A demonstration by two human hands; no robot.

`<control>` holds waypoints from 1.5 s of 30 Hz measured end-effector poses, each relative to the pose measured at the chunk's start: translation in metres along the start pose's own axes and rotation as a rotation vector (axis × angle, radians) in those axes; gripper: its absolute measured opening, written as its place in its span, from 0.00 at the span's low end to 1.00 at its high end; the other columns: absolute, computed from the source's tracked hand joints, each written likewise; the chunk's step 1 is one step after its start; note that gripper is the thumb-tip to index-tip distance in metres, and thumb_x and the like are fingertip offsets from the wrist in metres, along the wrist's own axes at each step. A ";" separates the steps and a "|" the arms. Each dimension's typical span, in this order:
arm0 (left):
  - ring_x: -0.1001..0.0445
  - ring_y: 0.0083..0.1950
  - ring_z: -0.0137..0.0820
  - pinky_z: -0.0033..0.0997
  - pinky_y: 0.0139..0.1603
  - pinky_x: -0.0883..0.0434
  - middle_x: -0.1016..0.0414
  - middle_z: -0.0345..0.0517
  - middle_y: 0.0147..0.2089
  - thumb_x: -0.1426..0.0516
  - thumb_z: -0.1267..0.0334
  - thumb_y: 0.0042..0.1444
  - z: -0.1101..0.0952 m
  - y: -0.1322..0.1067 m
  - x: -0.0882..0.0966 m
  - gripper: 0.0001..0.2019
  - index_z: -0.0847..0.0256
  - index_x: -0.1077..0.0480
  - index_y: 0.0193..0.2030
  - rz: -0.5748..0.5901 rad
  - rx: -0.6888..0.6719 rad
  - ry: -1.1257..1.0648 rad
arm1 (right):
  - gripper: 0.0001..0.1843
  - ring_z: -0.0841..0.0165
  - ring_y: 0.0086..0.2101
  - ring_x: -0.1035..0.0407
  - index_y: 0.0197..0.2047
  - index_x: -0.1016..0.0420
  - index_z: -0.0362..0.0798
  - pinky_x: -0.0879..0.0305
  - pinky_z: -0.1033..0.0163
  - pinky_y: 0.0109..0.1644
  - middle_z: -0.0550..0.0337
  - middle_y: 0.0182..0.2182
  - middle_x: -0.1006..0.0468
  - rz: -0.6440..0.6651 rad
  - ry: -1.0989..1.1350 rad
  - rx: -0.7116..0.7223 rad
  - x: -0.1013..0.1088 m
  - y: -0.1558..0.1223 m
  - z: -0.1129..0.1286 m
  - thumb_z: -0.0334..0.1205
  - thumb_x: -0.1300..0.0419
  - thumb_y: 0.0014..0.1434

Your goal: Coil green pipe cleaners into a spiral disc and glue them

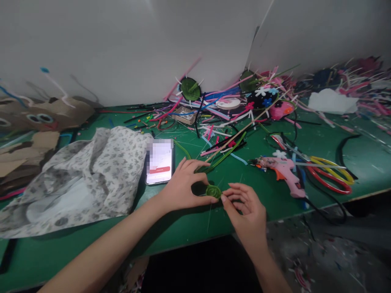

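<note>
Pinches a green coil [214,191] with the left hand [182,185] and its right side with the right hand [249,209], near the front edge of the tabletop [183,232]. Holds it between a phone [161,162] and a pink glue gun [286,169].

You are at what looks like a craft workshop: your green bench [183,232], set against a plain grey wall [122,49], is strewn with heaped, coloured pipe cleaners [224,94]. To your right lie a pink hot-glue gun [285,169] and red-handled scissors [336,190]; scraps [301,277] litter the floor [324,258].
</note>
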State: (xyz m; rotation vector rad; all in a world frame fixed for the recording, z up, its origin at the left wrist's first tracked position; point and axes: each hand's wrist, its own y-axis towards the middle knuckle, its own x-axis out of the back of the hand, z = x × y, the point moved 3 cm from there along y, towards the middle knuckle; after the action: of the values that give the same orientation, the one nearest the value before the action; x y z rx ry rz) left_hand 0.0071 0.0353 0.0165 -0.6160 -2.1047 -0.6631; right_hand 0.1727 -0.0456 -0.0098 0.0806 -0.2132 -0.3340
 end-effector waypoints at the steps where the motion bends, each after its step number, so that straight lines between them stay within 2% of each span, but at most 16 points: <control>1: 0.37 0.61 0.46 0.60 0.66 0.53 0.33 0.48 0.60 0.37 0.40 0.44 0.000 0.000 0.000 0.21 0.56 0.27 0.32 -0.003 -0.004 0.001 | 0.14 0.68 0.35 0.26 0.45 0.30 0.50 0.28 0.67 0.33 0.58 0.33 0.22 -0.004 0.005 0.001 0.000 -0.001 0.000 0.39 0.37 0.55; 10: 0.36 0.60 0.45 0.57 0.66 0.53 0.33 0.48 0.60 0.38 0.41 0.46 0.000 0.000 -0.001 0.20 0.57 0.28 0.32 0.002 -0.030 0.004 | 0.14 0.70 0.34 0.26 0.45 0.30 0.50 0.28 0.68 0.33 0.59 0.33 0.21 -0.010 -0.016 0.017 0.001 -0.003 -0.002 0.38 0.37 0.55; 15: 0.37 0.62 0.44 0.58 0.67 0.56 0.34 0.48 0.61 0.38 0.41 0.47 -0.003 -0.001 0.002 0.21 0.55 0.28 0.38 -0.013 -0.042 0.048 | 0.12 0.70 0.33 0.26 0.44 0.30 0.49 0.28 0.69 0.31 0.59 0.31 0.22 -0.008 -0.022 0.059 0.000 -0.002 -0.002 0.37 0.37 0.56; 18: 0.35 0.61 0.43 0.58 0.69 0.61 0.31 0.46 0.58 0.39 0.42 0.48 -0.006 -0.001 0.004 0.20 0.55 0.28 0.40 -0.038 -0.080 0.090 | 0.12 0.71 0.32 0.27 0.44 0.30 0.50 0.29 0.69 0.30 0.58 0.36 0.22 -0.018 -0.038 0.087 0.000 -0.001 -0.002 0.37 0.38 0.56; 20: 0.32 0.56 0.40 0.57 0.69 0.62 0.27 0.44 0.52 0.39 0.42 0.49 -0.007 -0.002 0.005 0.20 0.55 0.28 0.40 -0.055 -0.101 0.110 | 0.14 0.72 0.31 0.28 0.47 0.29 0.51 0.29 0.68 0.29 0.56 0.41 0.23 -0.011 -0.062 0.114 -0.001 -0.001 -0.002 0.36 0.38 0.56; 24: 0.28 0.48 0.37 0.55 0.68 0.58 0.25 0.42 0.42 0.40 0.42 0.49 -0.007 -0.002 0.004 0.21 0.55 0.28 0.42 -0.061 -0.106 0.143 | 0.16 0.73 0.28 0.31 0.51 0.30 0.53 0.33 0.69 0.25 0.56 0.44 0.22 0.044 -0.102 0.174 -0.003 -0.003 -0.001 0.36 0.40 0.58; 29: 0.27 0.48 0.39 0.54 0.66 0.52 0.25 0.45 0.44 0.40 0.42 0.49 -0.007 -0.003 0.005 0.24 0.57 0.31 0.46 -0.076 -0.112 0.172 | 0.18 0.75 0.24 0.34 0.54 0.31 0.54 0.38 0.69 0.23 0.57 0.44 0.21 0.074 -0.165 0.220 -0.002 -0.005 -0.002 0.36 0.41 0.60; 34: 0.26 0.46 0.39 0.52 0.64 0.47 0.25 0.46 0.42 0.39 0.40 0.46 -0.005 -0.003 0.004 0.26 0.60 0.35 0.42 -0.093 -0.092 0.174 | 0.18 0.76 0.24 0.34 0.54 0.32 0.57 0.36 0.70 0.24 0.60 0.47 0.22 0.157 -0.165 0.288 -0.004 -0.004 0.000 0.34 0.43 0.62; 42: 0.27 0.43 0.37 0.49 0.62 0.45 0.27 0.43 0.37 0.40 0.38 0.46 -0.004 -0.001 0.004 0.25 0.58 0.36 0.36 -0.068 -0.080 0.182 | 0.17 0.77 0.22 0.37 0.54 0.33 0.57 0.37 0.69 0.24 0.61 0.48 0.22 0.252 -0.118 0.130 -0.002 0.003 0.002 0.38 0.43 0.62; 45: 0.27 0.42 0.36 0.48 0.62 0.45 0.27 0.42 0.37 0.41 0.39 0.47 -0.005 -0.002 0.004 0.23 0.58 0.34 0.35 -0.066 -0.098 0.177 | 0.17 0.77 0.21 0.39 0.54 0.33 0.57 0.38 0.70 0.24 0.62 0.48 0.22 0.308 -0.167 0.127 0.000 0.009 0.007 0.38 0.43 0.62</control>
State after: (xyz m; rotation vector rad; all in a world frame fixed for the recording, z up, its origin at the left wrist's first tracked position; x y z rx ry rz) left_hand 0.0065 0.0320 0.0219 -0.5234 -1.9432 -0.8314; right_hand 0.1738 -0.0376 -0.0021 0.1430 -0.4075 -0.0195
